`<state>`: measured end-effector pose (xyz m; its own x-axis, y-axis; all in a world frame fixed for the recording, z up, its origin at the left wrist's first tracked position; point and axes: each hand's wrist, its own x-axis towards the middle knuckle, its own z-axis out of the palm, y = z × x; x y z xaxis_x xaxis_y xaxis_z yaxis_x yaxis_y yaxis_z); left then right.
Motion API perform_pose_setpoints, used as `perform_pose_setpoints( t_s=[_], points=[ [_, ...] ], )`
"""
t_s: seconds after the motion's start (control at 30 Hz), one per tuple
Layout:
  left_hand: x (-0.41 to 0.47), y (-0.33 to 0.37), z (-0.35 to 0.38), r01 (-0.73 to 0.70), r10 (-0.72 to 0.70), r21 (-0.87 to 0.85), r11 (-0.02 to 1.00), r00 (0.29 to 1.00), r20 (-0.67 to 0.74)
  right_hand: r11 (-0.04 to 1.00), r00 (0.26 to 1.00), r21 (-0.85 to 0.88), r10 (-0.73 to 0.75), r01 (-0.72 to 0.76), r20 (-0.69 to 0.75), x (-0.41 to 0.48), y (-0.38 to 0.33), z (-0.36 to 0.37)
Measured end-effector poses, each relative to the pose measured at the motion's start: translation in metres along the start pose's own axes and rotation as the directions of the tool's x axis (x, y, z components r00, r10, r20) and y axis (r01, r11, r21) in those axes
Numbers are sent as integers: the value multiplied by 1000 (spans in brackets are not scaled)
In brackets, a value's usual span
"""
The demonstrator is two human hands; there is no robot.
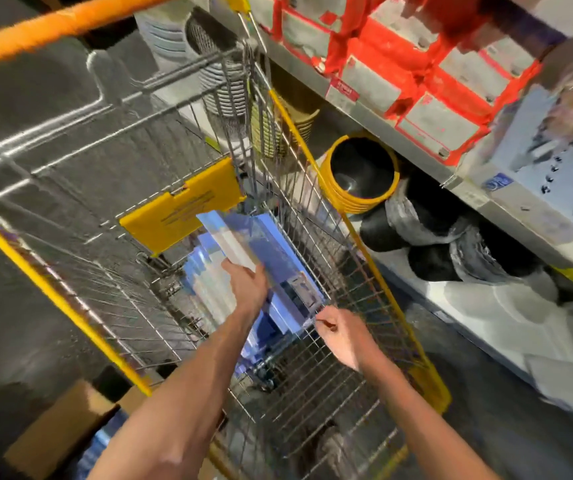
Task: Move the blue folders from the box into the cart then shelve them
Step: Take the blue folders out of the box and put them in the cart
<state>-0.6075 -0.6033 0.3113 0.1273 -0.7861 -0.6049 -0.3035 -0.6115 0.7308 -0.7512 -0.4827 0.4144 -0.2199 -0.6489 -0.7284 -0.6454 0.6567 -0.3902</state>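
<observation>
Left hand (pixel 247 285) grips the top folder (pixel 264 251) by its near edge, thumb on top. The folder is tilted and sits low inside the cart (pixel 364 289), over a stack (pixel 205 282) of more blue ones. Right hand (pixel 344 336) has curled fingers and looks to be pinching the same folder's near corner, right by the cart's wire wall. Motion blur makes that contact less certain.

The box (pixel 60 431) at lower left shows blue inside, so I'd call this the loading step: folder being laid on the stack, box not emptied yet.

Next move: let go with both hands once it lies flat, keep the corner off the wire, then reach back to the box. The shelf (pixel 382 126) on the right comes later.
</observation>
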Motion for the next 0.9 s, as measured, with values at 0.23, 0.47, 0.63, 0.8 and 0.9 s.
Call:
perform_pose_setpoints(
  t_s=[0.23, 0.47, 0.63, 0.8, 0.9],
  points=[
    [41, -39, -9, 93, -127, 295, 951, 987, 97, 995, 992, -52, 94, -90, 86, -14, 20, 7],
    [3, -22, -40, -118, 22, 477, 871, 979, 201, 999, 998, -29, 21, -19, 64, -31, 17, 2],
    [-51, -7, -55, -292, 190, 467, 835, 949, 253, 995, 995, 2, -95, 95, -7, -42, 18, 5],
    [-150, 1, -83, -474, 439, 312, 824, 881, 178, 964, 960, 70, -248, 258, -127, -84, 19, 21],
    [-217, -18, -107, -490, 500, 188, 851, 866, -7, 931, 934, 115, -331, 347, -135, -118, 22, 42]
  ],
)
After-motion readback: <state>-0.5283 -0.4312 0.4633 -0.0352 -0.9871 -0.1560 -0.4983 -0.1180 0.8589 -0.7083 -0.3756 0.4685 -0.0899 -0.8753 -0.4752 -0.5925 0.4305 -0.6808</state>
